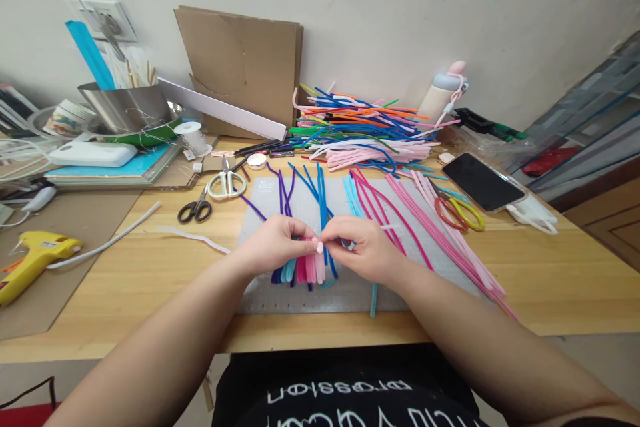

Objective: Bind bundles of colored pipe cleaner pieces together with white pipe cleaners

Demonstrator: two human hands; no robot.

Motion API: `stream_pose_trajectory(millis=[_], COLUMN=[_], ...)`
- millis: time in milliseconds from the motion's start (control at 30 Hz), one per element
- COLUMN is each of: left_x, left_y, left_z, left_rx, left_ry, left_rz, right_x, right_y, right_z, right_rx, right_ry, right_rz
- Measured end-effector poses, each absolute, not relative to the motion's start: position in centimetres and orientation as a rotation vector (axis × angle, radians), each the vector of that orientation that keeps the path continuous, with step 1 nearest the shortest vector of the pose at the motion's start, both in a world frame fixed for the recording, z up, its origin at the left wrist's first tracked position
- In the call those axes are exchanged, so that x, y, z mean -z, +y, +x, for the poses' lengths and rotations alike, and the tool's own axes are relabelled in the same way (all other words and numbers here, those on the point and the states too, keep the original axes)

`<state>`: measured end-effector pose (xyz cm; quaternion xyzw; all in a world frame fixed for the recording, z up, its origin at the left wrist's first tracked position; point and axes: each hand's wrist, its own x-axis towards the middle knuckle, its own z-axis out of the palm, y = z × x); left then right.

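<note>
My left hand [276, 240] and my right hand [361, 245] meet over a translucent cutting mat [280, 293], both pinched on a bundle of short pipe cleaners [306, 268] in purple, light blue, magenta and pale pink. The bundle hangs down between my fingers. Long pipe cleaners lie on the mat behind my hands: purple [283, 190], blue [320, 190], light blue [351, 195], magenta [373, 203] and pink [440, 227].
A big pile of mixed pipe cleaners [360, 127] lies at the back. White scissors [226, 183] and black scissors [196, 208] lie left of the mat, a yellow glue gun [30, 260] far left. Orange-yellow scissors [457, 212], a phone [480, 181] and a bottle [440, 95] sit right.
</note>
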<state>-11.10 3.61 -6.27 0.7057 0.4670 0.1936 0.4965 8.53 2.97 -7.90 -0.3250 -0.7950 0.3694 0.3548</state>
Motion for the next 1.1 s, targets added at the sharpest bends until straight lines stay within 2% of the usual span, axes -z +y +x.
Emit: stream_pose_trajectory(millis=[67,200,367,1100], left_x=[6.21,5.96,5.64,6.51], left_y=[3.52,3.22,2.88,3.10], left_z=[-11.02,-10.70,-10.38,-10.91], left_rx=[-0.468,-0.462,-0.415,-0.370], left_ry=[1.132,1.167,1.164,1.033], left_rz=[1.730,1.852,2.007,2.009], right_x=[7.57,7.39,7.54,7.39], right_y=[2.93,3.14,3.52,3.30], right_z=[8.64,8.61,8.75,9.20], right_rx=[-0.978,-1.341,-1.586,-1.501], right_ry=[-2.063,-1.952,-2.045,-2.194], right_rz=[-0.891,-1.166,-1.188,-1.137])
